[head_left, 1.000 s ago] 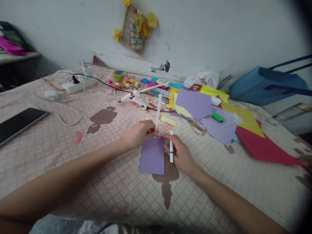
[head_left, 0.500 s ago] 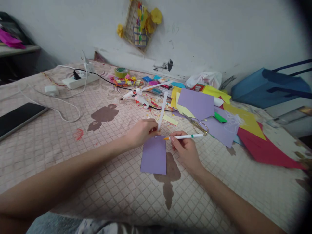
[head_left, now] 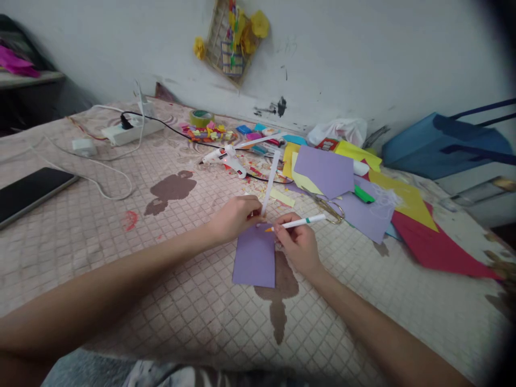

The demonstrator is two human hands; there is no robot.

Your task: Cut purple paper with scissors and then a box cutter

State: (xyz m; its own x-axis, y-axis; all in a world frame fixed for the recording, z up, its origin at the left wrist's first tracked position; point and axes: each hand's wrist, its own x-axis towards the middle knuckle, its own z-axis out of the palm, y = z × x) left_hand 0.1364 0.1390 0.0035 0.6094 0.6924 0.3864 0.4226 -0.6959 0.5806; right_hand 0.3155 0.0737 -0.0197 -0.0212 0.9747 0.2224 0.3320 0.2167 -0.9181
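Left hand (head_left: 236,219) is closed on a white paper strip (head_left: 270,183), which stands up from the fingers, just above a purple card (head_left: 254,263). Right hand (head_left: 297,250) is clasped around an orange-tipped marker (head_left: 296,223), its tip just beside the strip. Scissors (head_left: 328,209) lie beyond the right hand.

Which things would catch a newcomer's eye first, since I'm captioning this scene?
The coloured paper heaped at right, red, yellow and purple, stands out first. At centre, the left hand holds a white strip upright above a purple card, and the right hand holds a marker. A yellow-flowered craft hangs on the wall above.
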